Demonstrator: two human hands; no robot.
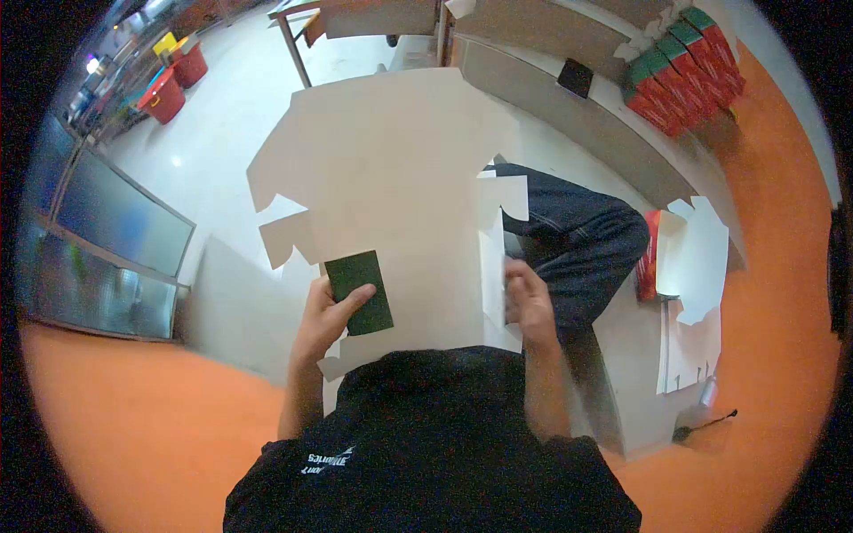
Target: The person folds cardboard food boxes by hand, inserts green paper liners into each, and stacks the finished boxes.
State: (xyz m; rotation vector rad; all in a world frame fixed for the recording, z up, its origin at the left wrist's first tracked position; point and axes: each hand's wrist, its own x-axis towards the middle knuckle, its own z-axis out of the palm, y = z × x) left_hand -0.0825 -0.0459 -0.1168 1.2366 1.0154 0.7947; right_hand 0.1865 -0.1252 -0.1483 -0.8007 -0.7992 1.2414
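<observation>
A large, pale, flat-cut cardboard box blank (400, 169) with notched flaps lies across my lap, its inner face up. My left hand (330, 313) is closed on a dark green rectangular pad (362, 298), thumb on top, over the blank's lower left part. The fingers beneath the pad are hidden. On the other side, my right hand (531, 302) is beside the raised right side flap (492, 266), fingers curled and partly blurred. Whether they grip the flap cannot be made out.
Red and green boxes (684, 75) stand in a row at the upper right. Another white blank (697, 258) and a red box part lie right of my knee (613, 231). A black square object (576, 78) rests on the ledge. Red buckets (163, 96) stand far left.
</observation>
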